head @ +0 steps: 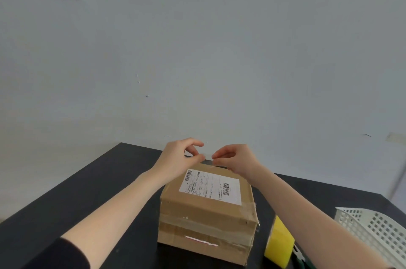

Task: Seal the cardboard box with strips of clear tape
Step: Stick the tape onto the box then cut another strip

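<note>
Yellow tape roll (279,244) waits beside the cardboard box (206,213). Both hands, left hand (178,159) and right hand (237,161), pinch a clear tape strip (206,156) taut, ready for its far edge.

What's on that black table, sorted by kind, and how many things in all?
Cardboard box: 1
Yellow tape roll: 1
White basket: 1
Tape strip, held between the left hand and right hand above the box: 1
Total: 4

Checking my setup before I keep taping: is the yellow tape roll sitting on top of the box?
No, the yellow tape roll stands on the table, right of the cardboard box.
</note>
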Available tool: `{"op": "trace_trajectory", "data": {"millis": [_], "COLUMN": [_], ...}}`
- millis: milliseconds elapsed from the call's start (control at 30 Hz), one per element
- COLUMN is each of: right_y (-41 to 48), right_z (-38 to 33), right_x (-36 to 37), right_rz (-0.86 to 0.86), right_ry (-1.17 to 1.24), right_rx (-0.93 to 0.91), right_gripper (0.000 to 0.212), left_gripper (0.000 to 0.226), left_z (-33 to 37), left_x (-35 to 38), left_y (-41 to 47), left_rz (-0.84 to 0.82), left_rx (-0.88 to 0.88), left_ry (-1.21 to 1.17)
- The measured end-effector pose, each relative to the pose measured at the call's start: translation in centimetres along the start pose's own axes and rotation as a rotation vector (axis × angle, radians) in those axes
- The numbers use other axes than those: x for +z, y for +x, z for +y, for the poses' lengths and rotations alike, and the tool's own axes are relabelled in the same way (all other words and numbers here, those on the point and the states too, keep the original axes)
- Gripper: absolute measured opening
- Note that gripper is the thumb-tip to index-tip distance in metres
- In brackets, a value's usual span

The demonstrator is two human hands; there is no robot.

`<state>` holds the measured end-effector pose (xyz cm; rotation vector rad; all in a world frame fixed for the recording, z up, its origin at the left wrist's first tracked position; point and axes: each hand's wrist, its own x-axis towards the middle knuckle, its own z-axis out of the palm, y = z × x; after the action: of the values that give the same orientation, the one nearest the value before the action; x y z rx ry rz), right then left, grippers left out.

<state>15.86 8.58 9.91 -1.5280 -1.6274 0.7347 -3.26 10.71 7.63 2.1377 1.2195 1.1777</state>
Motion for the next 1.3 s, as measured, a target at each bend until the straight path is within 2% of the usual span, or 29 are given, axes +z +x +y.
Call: {"op": "trace_trajectory", "data": {"millis": [367, 467, 667, 867, 1100, 1300], "right_y": [0.8, 0.9, 0.6, 0.1, -0.2, -1.4], "right_z": [4.2, 5.5, 7.6, 8.6, 9.0, 9.2], "right_x": [-4.6, -5.2, -6.3, -7.0, -7.3, -7.7], "right_rz": [0.103, 0.118, 0.140, 0.148, 0.094, -0.131], "right_ry": [0.014, 0.013, 0.041, 0.087, 0.131, 0.198], "right_rx": [0.096, 0.125, 0.179, 0.186, 0.180, 0.177], "right_gripper": [0.004, 0.003, 0.011, 0.014, 0.010, 0.013], "left_gripper": [0.026, 0.028, 0.052, 0.083, 0.067, 0.058], "left_z": [0.7, 0.8, 1.0, 0.5, 1.7, 2.2], "left_x": [4.6, 6.0, 8.4, 10.0, 8.9, 7.2], "left_y": [3.3, 4.2, 5.4, 5.3, 5.0, 4.8], "left_rz": [-0.107, -0.191, -0.459, -0.629, -0.740, -0.881], "left_rx": [0.006, -0.004, -0.067, -0.108, -0.155, -0.147], "left_ry": [0.011, 0.056, 0.260, 0.607, 0.519, 0.477]}}
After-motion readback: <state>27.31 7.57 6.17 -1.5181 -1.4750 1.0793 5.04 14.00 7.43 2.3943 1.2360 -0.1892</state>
